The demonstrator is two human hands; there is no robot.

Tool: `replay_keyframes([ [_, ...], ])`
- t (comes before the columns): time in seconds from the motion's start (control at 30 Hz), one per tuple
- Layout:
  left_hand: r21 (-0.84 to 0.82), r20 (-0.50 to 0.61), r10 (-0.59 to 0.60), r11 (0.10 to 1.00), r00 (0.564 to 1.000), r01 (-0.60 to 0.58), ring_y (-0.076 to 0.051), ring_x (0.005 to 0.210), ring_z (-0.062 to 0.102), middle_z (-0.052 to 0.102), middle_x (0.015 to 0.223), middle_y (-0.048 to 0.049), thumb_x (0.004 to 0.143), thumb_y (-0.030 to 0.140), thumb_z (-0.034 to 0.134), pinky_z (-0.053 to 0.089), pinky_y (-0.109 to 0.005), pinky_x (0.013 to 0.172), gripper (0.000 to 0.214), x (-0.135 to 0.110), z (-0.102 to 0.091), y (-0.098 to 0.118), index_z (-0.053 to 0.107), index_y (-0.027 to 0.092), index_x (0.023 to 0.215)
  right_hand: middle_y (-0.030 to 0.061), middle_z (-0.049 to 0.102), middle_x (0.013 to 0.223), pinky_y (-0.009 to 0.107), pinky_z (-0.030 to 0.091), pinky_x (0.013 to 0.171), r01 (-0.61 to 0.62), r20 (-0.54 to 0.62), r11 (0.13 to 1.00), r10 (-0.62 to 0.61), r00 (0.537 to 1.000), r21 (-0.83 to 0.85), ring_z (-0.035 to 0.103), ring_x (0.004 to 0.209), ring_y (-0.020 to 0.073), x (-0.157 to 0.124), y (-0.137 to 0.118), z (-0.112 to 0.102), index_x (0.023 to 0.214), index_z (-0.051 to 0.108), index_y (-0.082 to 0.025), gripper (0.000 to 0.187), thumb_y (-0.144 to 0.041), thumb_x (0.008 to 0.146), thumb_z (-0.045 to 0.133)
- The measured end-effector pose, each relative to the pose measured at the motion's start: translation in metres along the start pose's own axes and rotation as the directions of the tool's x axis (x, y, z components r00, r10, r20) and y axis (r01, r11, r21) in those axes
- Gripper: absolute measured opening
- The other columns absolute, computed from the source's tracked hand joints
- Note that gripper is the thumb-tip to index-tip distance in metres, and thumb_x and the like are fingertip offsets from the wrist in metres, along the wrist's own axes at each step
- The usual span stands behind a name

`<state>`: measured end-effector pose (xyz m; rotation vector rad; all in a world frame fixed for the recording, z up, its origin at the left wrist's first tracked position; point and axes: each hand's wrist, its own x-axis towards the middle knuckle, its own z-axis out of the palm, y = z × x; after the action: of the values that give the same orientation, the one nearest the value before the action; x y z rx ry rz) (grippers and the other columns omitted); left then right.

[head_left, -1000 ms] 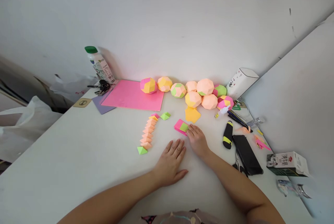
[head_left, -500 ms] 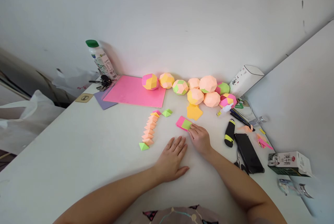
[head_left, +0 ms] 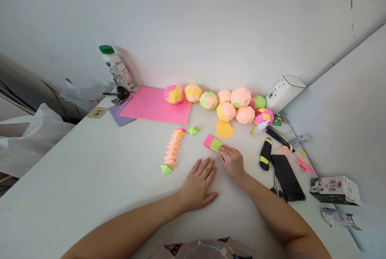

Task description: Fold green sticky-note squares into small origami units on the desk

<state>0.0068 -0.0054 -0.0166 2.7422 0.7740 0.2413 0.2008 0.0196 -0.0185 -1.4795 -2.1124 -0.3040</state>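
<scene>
My left hand [head_left: 199, 184] lies flat on the white table, palm down, fingers stretched out and nothing under them that shows. My right hand [head_left: 232, 161] has its fingers together on the right end of a small stack of sticky notes [head_left: 209, 140], pink with a green piece on top. Left of the stack runs a row of folded paper pieces [head_left: 172, 146], mostly peach, with a green one at the near end. Another green folded piece [head_left: 193, 130] sits beside the row's far end. A yellow paper pentagon [head_left: 224, 130] lies beyond the stack.
Several faceted paper balls [head_left: 240, 97] stand along the wall, one on a pink sheet [head_left: 150, 108]. To the right are a cutter [head_left: 265, 154], a phone [head_left: 288, 177], scissors [head_left: 279, 188] and a milk carton [head_left: 334, 190]. A green-capped bottle [head_left: 117, 68] stands back left.
</scene>
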Motion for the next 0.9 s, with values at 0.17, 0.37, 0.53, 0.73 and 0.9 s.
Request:
replay_keyframes([
  [0.17,0.013,-0.020,0.004,1.000,1.000,-0.004,-0.031,0.138,0.011,0.020,0.149,-0.0148,0.086,0.057,0.030,0.009,-0.049,0.111,0.071,-0.0002,0.0003,-0.0002,0.029,0.011,0.140,0.0081,0.073,0.082,0.032,0.051,0.078,-0.032,0.002,0.999,0.031,1.000,0.042,0.067,0.089,0.0223,-0.0007,0.0006,-0.0004,0.068,0.064,-0.016,0.023,-0.021,0.087,0.054],
  [0.37,0.024,-0.036,0.011,1.000,0.999,-0.010,-0.031,0.138,0.012,0.021,0.149,-0.0140,0.085,0.057,0.032,0.010,-0.049,0.110,0.070,-0.0005,0.0008,-0.0006,0.029,0.012,0.140,0.0076,0.071,0.077,0.032,0.049,0.073,-0.062,-0.007,0.996,0.063,0.998,0.065,0.065,0.085,0.0212,0.0011,-0.0003,-0.0009,0.063,0.061,-0.017,0.029,-0.028,0.088,0.053],
  [0.53,0.019,-0.023,0.008,1.000,1.000,-0.007,-0.031,0.138,0.011,0.020,0.149,-0.0150,0.086,0.058,0.031,0.009,-0.049,0.111,0.071,-0.0002,0.0002,-0.0005,0.030,0.011,0.139,0.0077,0.069,0.081,0.032,0.048,0.074,-0.071,0.004,0.996,0.071,0.997,0.062,0.063,0.084,0.0208,0.0029,-0.0024,-0.0030,0.068,0.062,-0.017,0.025,-0.024,0.089,0.050],
  [0.73,0.023,-0.032,0.010,1.000,0.999,-0.009,-0.031,0.138,0.011,0.019,0.149,-0.0155,0.086,0.057,0.032,0.010,-0.050,0.110,0.071,0.0002,-0.0008,0.0002,0.029,0.011,0.140,0.0091,0.066,0.082,0.032,0.045,0.071,-0.049,0.072,0.999,0.047,0.996,0.020,0.060,0.082,0.0215,0.0036,-0.0057,-0.0051,0.074,0.062,-0.016,0.022,-0.031,0.087,0.054],
  [0.9,0.013,-0.017,0.002,1.000,1.000,-0.002,-0.031,0.138,0.010,0.019,0.149,-0.0152,0.086,0.058,0.030,0.009,-0.049,0.110,0.072,0.0005,-0.0005,-0.0001,0.029,0.011,0.140,0.0090,0.065,0.080,0.032,0.044,0.069,-0.014,0.089,0.999,0.018,0.996,-0.044,0.060,0.081,0.0212,0.0036,-0.0074,-0.0053,0.074,0.062,-0.016,0.022,-0.026,0.089,0.050],
])
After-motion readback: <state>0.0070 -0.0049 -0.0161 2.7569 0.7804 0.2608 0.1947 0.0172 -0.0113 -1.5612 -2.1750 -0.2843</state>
